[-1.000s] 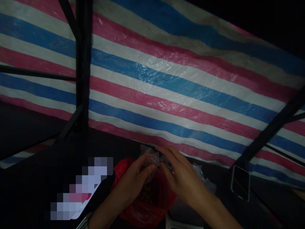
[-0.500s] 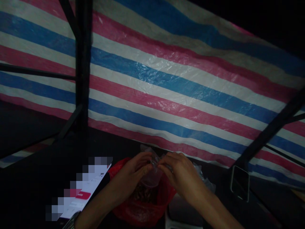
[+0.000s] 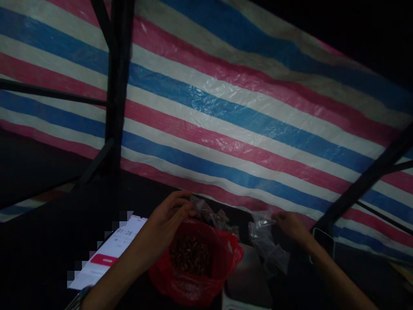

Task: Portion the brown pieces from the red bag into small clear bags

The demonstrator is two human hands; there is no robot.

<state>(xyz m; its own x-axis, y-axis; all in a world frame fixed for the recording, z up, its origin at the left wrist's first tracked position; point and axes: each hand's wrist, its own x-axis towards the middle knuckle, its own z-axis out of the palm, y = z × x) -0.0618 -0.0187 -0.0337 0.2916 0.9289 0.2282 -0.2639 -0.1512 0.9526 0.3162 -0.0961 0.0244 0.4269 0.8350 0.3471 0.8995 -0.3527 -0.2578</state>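
Observation:
A red plastic bag (image 3: 193, 275) stands open on the dark surface, filled with small brown pieces. My left hand (image 3: 167, 215) is just above its far rim, fingers pinched on a small clear bag (image 3: 209, 214) that holds some of the brown pieces. My right hand (image 3: 290, 224) has reached out to the right and its fingers close on the top of a pile of crumpled clear plastic bags (image 3: 266, 241).
A lit phone screen (image 3: 108, 254) lies left of the red bag. A dark phone (image 3: 322, 243) lies at the right. A red, white and blue striped tarp (image 3: 226, 116) hangs behind, crossed by black metal bars (image 3: 116, 86). A pale object (image 3: 248, 280) sits beside the red bag.
Both hands were together on one clear bag above the red bag. Now they are apart: the left keeps the filled bag, the right has moved right to the pile of clear bags.

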